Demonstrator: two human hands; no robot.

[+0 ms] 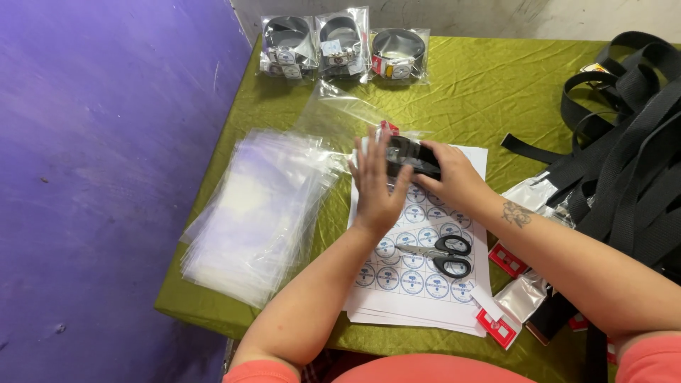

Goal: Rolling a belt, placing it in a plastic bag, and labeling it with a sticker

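A rolled black belt (411, 156) lies at the mouth of a clear plastic bag (339, 113) on the green-covered table (482, 85). My right hand (454, 177) grips the roll from the right. My left hand (376, 186) is flat against the roll's left side, fingers spread and pointing up. Both hands rest over a white sheet of round blue-and-white stickers (418, 273). Black-handled scissors (443, 255) lie on that sheet just below my hands.
A stack of clear plastic bags (255, 213) lies at the left. Three bagged rolled belts (344, 46) sit at the far edge. A heap of loose black belts (624, 142) fills the right side. Red tags (505, 259) and small silvery packets (523, 294) lie near the sheet.
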